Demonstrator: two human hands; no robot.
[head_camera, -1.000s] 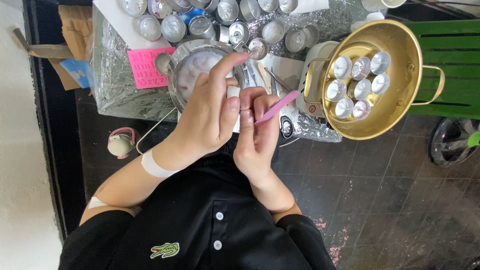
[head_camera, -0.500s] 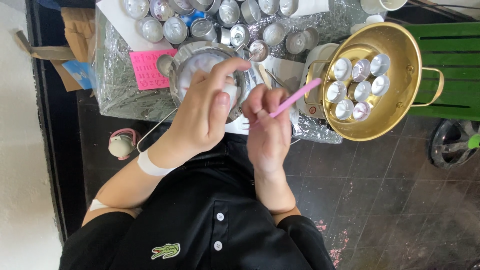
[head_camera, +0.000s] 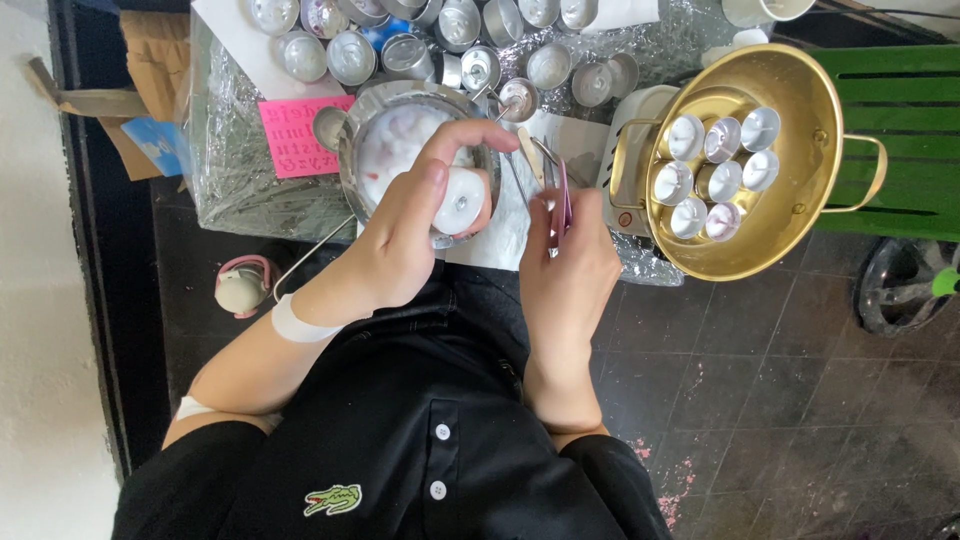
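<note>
Left hand (head_camera: 415, 225) pinched on a small white candle disc (head_camera: 458, 203) at centre frame; right hand (head_camera: 570, 260) closed on a pink tool (head_camera: 565, 200).

The disc is held between thumb and forefinger over the rim of a metal bowl (head_camera: 372, 130) of white pieces. The pink tool is gripped upright just right of the disc. A pink note (head_camera: 295, 135) is seen at the left, small metal cups (head_camera: 405, 55) along the top, and a brass pan (head_camera: 800, 150) with filled cups at the right.

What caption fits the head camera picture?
Left hand holds a small round white candle; right hand holds a thin pink tool.
</note>
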